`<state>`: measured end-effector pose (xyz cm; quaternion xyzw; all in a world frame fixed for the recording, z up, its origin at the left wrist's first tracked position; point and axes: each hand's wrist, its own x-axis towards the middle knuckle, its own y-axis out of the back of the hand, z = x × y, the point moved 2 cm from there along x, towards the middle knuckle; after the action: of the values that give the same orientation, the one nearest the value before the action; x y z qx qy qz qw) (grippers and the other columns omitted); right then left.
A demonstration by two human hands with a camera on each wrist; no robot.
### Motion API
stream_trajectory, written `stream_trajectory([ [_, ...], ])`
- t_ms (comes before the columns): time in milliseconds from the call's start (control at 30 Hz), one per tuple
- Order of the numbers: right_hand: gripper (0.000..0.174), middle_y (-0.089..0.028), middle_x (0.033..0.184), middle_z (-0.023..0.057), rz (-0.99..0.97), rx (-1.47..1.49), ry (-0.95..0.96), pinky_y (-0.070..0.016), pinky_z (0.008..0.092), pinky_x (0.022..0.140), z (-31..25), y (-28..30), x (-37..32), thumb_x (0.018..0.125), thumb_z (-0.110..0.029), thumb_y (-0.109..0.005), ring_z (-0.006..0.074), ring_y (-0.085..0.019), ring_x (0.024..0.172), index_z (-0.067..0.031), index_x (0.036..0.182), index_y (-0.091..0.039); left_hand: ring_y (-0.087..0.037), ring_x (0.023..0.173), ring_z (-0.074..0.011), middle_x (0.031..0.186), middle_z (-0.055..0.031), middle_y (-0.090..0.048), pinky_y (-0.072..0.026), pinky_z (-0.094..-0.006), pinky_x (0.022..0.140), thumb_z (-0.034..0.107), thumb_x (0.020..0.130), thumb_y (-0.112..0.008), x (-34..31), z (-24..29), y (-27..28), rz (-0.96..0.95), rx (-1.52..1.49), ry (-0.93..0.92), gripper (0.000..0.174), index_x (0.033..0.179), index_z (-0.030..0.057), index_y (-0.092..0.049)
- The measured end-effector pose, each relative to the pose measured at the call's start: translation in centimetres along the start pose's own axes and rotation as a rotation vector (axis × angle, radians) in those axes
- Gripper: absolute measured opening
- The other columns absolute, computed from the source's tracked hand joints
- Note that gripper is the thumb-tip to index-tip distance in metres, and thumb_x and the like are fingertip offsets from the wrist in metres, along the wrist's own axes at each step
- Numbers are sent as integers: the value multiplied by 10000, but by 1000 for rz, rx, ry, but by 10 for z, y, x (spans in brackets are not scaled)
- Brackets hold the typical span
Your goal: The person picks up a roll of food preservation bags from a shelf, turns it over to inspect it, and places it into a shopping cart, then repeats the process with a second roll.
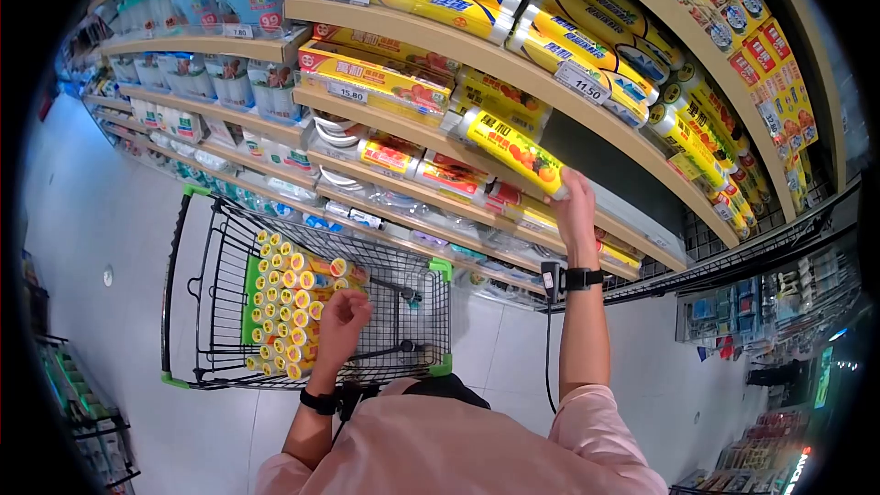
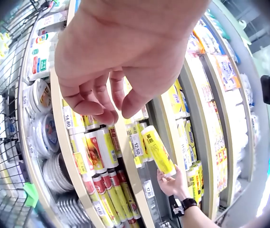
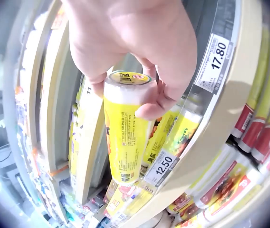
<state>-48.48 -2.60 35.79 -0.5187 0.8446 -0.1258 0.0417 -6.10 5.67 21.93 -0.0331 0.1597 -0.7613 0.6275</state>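
My right hand (image 1: pixel 576 206) grips one end of a yellow-labelled roll (image 1: pixel 513 154) with fruit pictures, held slanting at the front of a shelf. In the right wrist view, the thumb and fingers close round the pale top end of the roll (image 3: pixel 124 133). Similar yellow rolls (image 3: pixel 166 135) lie on the shelf behind it. Over the shopping cart (image 1: pixel 441 269) hovers my left hand (image 1: pixel 341 316), its fingers loosely curled with nothing in them, as the left wrist view also shows. Many yellow-capped rolls (image 1: pixel 289 298) lie stacked in the cart below that hand.
Curved shelves with pale wooden edges (image 1: pixel 412 23) rise in front, carrying yellow boxes (image 1: pixel 376 82) and more rolls with price tags. White packs (image 1: pixel 170 119) fill lower shelves at the left. Grey tiled floor (image 1: pixel 119 220) surrounds the cart. Hanging goods (image 1: pixel 761 302) stand at the right.
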Motion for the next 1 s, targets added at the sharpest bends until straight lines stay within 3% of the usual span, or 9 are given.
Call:
stream_trajectory([
  [200,226,-636,891,116,-15,105,-127,-514,308,558,32,-15,-120,965,-242,-585,199,-615,673,-29,1014,-528,-602,773,-79,876,-13,-642,-496,-231,676,62,924,-654,4,14,13,-66,-84,74,163,1064,45,-572],
  [233,225,-634,860,110,68,156,-166,-507,303,553,35,-26,-141,966,-240,-579,197,-609,655,-28,1026,-528,-643,818,-130,959,-62,-668,-520,-256,693,119,956,-628,7,10,19,-107,-87,60,200,1127,40,-562],
  [267,226,-642,869,109,-26,148,-179,-506,300,553,44,-26,-157,966,-231,-575,195,-615,666,-28,1053,-529,-650,834,-145,1001,-80,-664,-529,-268,704,133,965,-617,8,15,20,-127,-104,56,226,1160,38,-553],
  [367,232,-655,909,104,21,116,-201,-507,290,562,55,-38,-192,952,-197,-593,172,-632,703,-29,1109,-565,-677,924,-221,1154,-141,-626,-577,-326,785,192,997,-573,8,47,18,-200,-142,110,383,1339,45,-483],
  [500,239,-658,953,74,-42,73,-182,-503,274,566,59,-54,-226,924,-133,-633,141,-640,750,-42,1142,-600,-661,1006,-235,1254,-152,-556,-599,-359,859,132,981,-587,18,60,16,-425,-303,217,454,1402,45,-438],
  [667,316,-655,970,44,-40,113,-126,-496,278,650,57,-81,-259,920,-110,-651,128,-639,843,-51,1219,-565,-644,1033,-194,1178,-101,-601,-614,-340,847,43,921,-654,4,70,16,-466,-164,119,429,1320,35,-497],
  [700,357,-638,1099,87,-79,94,-118,-504,306,750,58,-83,-261,957,-181,-595,161,-630,933,-61,1289,-536,-646,1031,-195,1163,-98,-608,-616,-344,842,46,922,-655,2,72,19,-455,-179,116,414,1306,33,-502],
  [833,430,-609,1160,114,-118,237,-71,-501,337,758,53,-96,-261,985,-205,-551,199,-616,955,-73,1381,-447,-662,1005,-203,1138,-129,-636,-624,-355,805,53,910,-676,2,81,28,-395,-232,133,395,1266,28,-507],
  [1000,451,-619,1119,131,-100,123,-123,-507,335,714,51,-112,-257,987,-192,-537,220,-626,880,-80,1405,-408,-672,961,-200,1119,-149,-653,-620,-335,781,-2,851,-717,1,85,31,-355,-266,32,434,1228,22,-503],
])
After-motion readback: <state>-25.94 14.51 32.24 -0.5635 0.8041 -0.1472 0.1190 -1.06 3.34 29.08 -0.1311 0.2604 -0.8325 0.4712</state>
